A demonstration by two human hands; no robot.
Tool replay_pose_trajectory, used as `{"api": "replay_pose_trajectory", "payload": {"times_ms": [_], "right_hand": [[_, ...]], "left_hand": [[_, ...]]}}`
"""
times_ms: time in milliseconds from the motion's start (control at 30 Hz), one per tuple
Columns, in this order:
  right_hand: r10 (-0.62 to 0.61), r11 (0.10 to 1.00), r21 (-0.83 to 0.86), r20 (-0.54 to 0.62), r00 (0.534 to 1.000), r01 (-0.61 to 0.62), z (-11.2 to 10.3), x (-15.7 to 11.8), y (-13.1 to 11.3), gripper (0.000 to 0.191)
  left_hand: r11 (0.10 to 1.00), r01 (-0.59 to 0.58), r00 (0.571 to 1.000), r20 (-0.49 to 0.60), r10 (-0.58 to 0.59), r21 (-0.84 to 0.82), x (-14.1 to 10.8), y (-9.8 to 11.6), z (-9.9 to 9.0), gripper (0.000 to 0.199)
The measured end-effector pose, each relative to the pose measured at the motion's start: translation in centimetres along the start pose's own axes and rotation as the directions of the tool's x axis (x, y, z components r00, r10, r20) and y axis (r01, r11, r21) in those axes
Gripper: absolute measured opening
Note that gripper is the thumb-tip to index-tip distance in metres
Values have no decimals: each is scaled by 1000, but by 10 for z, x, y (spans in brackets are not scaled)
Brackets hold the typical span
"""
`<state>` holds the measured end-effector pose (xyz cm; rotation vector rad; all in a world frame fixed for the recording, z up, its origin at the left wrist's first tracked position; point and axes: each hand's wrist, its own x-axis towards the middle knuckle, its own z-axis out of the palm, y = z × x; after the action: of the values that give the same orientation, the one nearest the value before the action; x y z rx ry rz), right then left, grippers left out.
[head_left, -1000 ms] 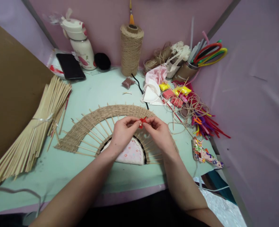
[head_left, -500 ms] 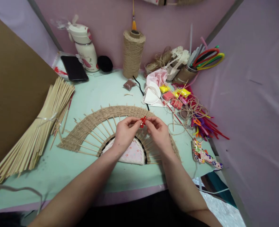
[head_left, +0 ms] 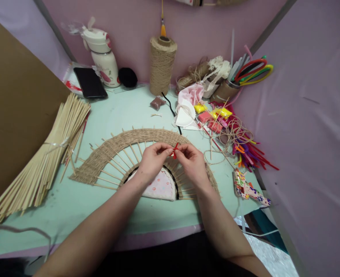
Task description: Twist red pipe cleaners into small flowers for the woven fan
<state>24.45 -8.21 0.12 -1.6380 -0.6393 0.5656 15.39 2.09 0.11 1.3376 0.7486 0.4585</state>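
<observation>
Pinched a small red piece (head_left: 175,150) near the middle of the frame with both hands at once: left hand (head_left: 154,161) from the left, right hand (head_left: 193,162) from the right, thumb against finger in each. With both touching, could call neither nearer. In the narrow gap between the fingertips, made out one red end slanting up and slightly right, with more red below. Took the long axis as roughly up and down in the frame, crosswise to the line between the hands; could not tell the full shape behind the fingers.

Held the hands over the fan (head_left: 141,135), right of its middle. Could not judge the height above it. Saw the fan running lengthwise left to right, arched toward the top of the frame, its right part half hidden by the right hand and forearm. Had the pale panel (head_left: 160,186) just below the hands, partly behind the left wrist, straight edge toward the bottom.

Farther out, saw a black strip (head_left: 171,107) above the fan, twine (head_left: 162,65) at top centre, tied sticks (head_left: 45,154) at left, pipe cleaners (head_left: 249,154) at right, scissors (head_left: 253,63) at upper right.
</observation>
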Motion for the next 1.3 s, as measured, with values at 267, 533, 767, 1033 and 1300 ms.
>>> {"api": "replay_pose_trajectory", "payload": {"times_ms": [267, 533, 767, 1033, 1300], "right_hand": [[119, 987, 108, 38, 992, -122, 1, 1, -5, 15], [37, 997, 71, 52, 998, -41, -2, 0, -1, 13], [48, 990, 125, 181, 982, -71, -8, -1, 0, 24], [115, 978, 152, 158, 981, -140, -14, 3, 0, 24], [127, 946, 275, 178, 976, -173, -17, 0, -3, 36]], "left_hand": [[995, -27, 997, -70, 20, -99, -7, -1, 7, 13], [997, 26, 999, -18, -27, -68, -3, 4, 2, 22], [996, 45, 998, -49, -49, -71, -3, 7, 1, 23], [992, -66, 997, 36, 62, 110, -2, 7, -4, 26], [741, -528, 847, 313, 429, 414, 2, 5, -10, 39]]}}
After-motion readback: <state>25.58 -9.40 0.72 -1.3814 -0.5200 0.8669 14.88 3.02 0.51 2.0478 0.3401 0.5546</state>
